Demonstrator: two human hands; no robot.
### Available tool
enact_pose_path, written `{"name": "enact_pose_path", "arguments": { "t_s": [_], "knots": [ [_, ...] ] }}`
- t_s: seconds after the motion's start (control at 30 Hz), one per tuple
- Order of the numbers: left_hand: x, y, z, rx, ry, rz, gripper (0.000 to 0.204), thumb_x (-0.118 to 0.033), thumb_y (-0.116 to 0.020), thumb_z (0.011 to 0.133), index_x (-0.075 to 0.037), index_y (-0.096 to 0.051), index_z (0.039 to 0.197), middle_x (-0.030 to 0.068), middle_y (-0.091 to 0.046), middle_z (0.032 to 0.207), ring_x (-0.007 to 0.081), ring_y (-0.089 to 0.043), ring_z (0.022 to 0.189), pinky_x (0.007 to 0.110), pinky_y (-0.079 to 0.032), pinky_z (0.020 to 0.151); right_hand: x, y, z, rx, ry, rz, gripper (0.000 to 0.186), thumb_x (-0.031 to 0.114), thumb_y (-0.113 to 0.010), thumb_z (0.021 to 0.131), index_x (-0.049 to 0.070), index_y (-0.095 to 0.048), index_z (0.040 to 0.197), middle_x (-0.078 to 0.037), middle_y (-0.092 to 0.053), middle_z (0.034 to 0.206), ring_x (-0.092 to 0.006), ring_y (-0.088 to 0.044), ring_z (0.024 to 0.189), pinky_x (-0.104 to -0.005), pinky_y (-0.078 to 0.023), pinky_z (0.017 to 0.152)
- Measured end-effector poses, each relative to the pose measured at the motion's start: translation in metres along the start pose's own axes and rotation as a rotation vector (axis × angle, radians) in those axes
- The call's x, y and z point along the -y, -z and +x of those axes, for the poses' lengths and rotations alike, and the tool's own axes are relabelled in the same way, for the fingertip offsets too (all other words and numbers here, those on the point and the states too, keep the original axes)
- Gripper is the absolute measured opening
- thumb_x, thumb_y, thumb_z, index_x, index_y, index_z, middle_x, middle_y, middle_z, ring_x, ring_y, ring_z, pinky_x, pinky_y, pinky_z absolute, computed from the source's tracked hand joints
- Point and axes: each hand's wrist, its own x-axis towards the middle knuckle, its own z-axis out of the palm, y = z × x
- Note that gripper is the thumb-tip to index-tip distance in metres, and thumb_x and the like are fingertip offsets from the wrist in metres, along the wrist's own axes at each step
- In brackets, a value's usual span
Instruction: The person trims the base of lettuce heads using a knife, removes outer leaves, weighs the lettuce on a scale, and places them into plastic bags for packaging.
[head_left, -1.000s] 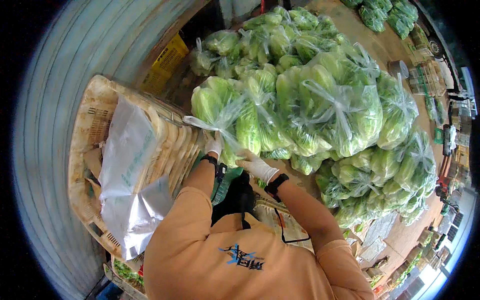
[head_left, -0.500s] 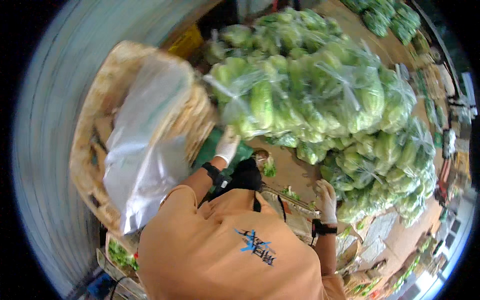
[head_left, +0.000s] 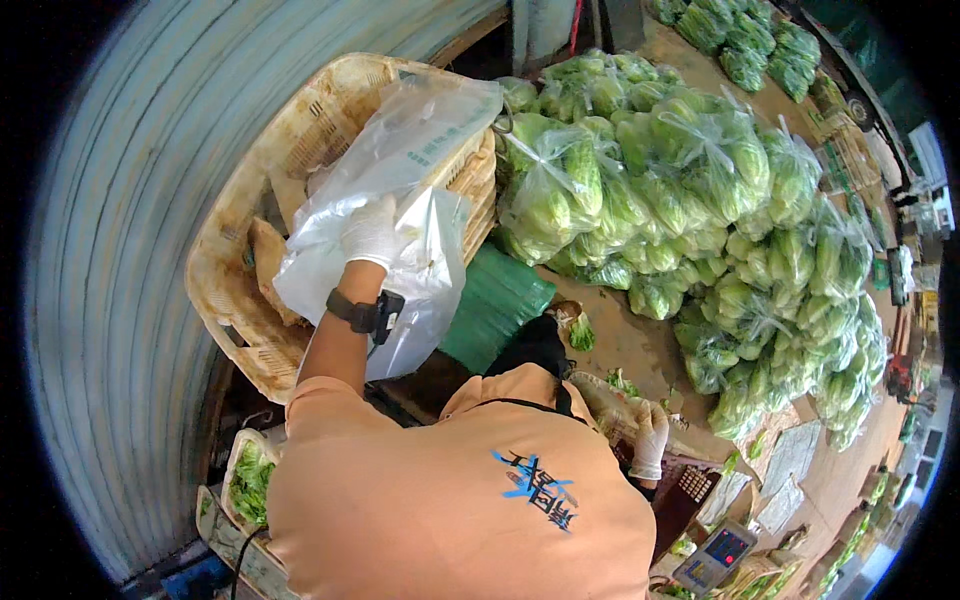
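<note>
basket (head_left: pixel 240 300): inside mostly hidden by plastic bags (head_left: pixel 400 180) | right hand (head_left: pixel 650 440): grip unclear

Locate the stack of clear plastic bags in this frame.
In the head view, the clear plastic bags lie upper left, draped over the woven basket, under the gloved left hand, beside the heap of bagged greens.

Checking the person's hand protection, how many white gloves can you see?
2: one on the left hand, gripping a clear plastic bag over the basket; one on the right hand, low beside the torso.
</note>
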Motion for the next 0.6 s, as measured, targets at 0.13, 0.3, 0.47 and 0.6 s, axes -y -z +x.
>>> {"name": "enact_pose_path", "arguments": {
  "t_s": [0.13, 0.3, 0.47, 0.6],
  "knots": [
    [0.032, -0.004, -0.012, 0.142, 0.034, -0.187, 0.031, -0.034, -0.066, 0.077, -0.007, -0.064, 0.092, 0.0151, -0.064, 0.088, 0.0339, -0.061, 0.082, 0.043, -0.047, 0.072, 0.000, 0.000, -0.035, -0.013, 0.029, -0.051, 0.024, 0.022, -0.056, 0.093, -0.001, -0.062, 0.092, -0.002, -0.061, 0.081, -0.0110, -0.052, 0.075, -0.0250, -0.043, 0.069],
    [0.016, 0.024, -0.028, -0.164, -0.103, -0.723, 0.015, -0.017, -0.062, 0.079, -0.004, -0.066, 0.083, 0.0155, -0.063, 0.080, 0.0311, -0.061, 0.075, 0.038, -0.048, 0.068, 0.012, 0.003, -0.039, 0.042, -0.016, -0.005, 0.027, 0.018, -0.056, 0.091, -0.001, -0.057, 0.111, -0.006, -0.061, 0.103, -0.0145, -0.054, 0.094, -0.0276, -0.043, 0.084],
    [-0.070, 0.034, -0.104, -0.044, -0.502, -0.899, 0.013, -0.021, -0.071, 0.075, -0.009, -0.067, 0.077, 0.0087, -0.062, 0.074, 0.0277, -0.060, 0.067, 0.035, -0.048, 0.059, 0.112, -0.078, -0.005, 0.309, 0.447, -0.022, 0.070, 0.010, -0.070, 0.078, 0.005, -0.036, 0.138, -0.013, -0.045, 0.136, -0.0253, -0.038, 0.130, -0.0364, -0.032, 0.104],
    [-0.093, 0.040, -0.133, -0.065, -0.616, -0.952, 0.015, -0.021, -0.073, 0.073, -0.008, -0.066, 0.073, 0.0079, -0.061, 0.071, 0.0257, -0.059, 0.061, 0.035, -0.046, 0.055, 0.113, -0.131, 0.031, 0.549, 0.733, -0.257, 0.064, 0.003, -0.071, 0.074, 0.007, -0.043, 0.132, -0.015, -0.040, 0.137, -0.0247, -0.044, 0.122, -0.0343, -0.038, 0.099]
  ]
}}
